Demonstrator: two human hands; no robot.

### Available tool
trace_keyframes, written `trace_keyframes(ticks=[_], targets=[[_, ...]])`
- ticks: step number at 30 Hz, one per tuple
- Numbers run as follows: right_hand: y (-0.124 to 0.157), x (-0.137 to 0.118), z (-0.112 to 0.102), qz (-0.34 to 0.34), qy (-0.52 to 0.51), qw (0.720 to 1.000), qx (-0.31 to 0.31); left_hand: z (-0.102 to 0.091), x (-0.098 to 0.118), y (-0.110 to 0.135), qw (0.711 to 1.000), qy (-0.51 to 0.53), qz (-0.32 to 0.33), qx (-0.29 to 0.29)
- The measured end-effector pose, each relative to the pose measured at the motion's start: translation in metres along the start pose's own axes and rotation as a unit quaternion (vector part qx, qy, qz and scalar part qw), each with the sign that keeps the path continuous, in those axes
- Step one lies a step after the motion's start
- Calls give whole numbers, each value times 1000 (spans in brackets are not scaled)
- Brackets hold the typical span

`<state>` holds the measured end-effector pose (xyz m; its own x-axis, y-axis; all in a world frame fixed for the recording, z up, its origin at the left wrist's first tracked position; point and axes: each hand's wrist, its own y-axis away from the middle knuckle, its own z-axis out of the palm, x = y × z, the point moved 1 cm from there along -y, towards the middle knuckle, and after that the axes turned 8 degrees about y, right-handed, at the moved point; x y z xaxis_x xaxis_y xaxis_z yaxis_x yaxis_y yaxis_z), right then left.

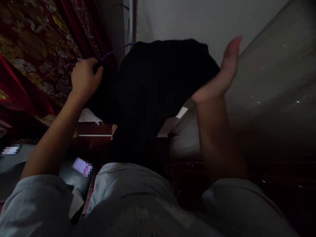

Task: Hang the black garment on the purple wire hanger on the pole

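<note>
A piece of black cloth, too dark to tell which garment, is spread in front of my body. A thin purple cord runs along its upper left side. My left hand is closed on the cloth's left edge, fingers curled and thumb bent in. On the other side, my right hand touches the right edge with its thumb stretched up and away. The black cloth hides the other fingers of that hand.
Red fabric with gold and silver patterns hangs at left. Below it, a lit phone lies on a grey surface. A pale wall rises behind, and a large grey plastic-like covering fills the right. Dark red tiles show underneath.
</note>
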<state>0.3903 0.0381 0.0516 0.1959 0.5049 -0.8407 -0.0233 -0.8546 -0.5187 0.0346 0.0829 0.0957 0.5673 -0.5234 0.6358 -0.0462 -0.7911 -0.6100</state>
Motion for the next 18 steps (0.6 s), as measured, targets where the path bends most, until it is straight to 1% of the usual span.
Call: trace_keyframes(ticks=[1,2,3,4,5,7,8,9,10,12,13,15,16,17,18], targets=[[-1,-12,4,11,16,1000,6,2,1,-2,1000,-1,-4,2],[-1,-22,9,21,26,999,-2,4,2,-3,1000,6,-5,-2],[0,-31,15,31,21,999,-24,6,2,-3,1000,17,-4,-11],[2,-38,21,40,1,997,-68,7,1,-1,999,29,-3,-23],[6,-42,27,45,-32,990,-130,8,1,2,998,41,-1,-40],[13,-41,39,35,-91,963,-251,10,3,13,995,60,2,-85],[17,-36,44,23,-96,953,-285,10,5,20,991,73,10,-110],[20,-29,49,9,-80,952,-297,10,10,28,987,91,25,-133],[22,-19,55,-8,-49,956,-288,10,15,36,981,113,48,-152],[27,3,70,-52,35,969,-237,13,30,50,968,154,109,-169],[30,13,79,-82,74,971,-211,15,38,56,960,169,136,-175],[36,31,99,-145,157,964,-158,26,53,67,945,199,169,-195],[40,38,108,-164,201,957,-130,34,60,72,939,216,178,-200],[44,43,116,-171,240,949,-112,42,65,76,933,236,181,-200],[48,47,123,-172,268,941,-113,50,69,79,929,256,181,-196]])
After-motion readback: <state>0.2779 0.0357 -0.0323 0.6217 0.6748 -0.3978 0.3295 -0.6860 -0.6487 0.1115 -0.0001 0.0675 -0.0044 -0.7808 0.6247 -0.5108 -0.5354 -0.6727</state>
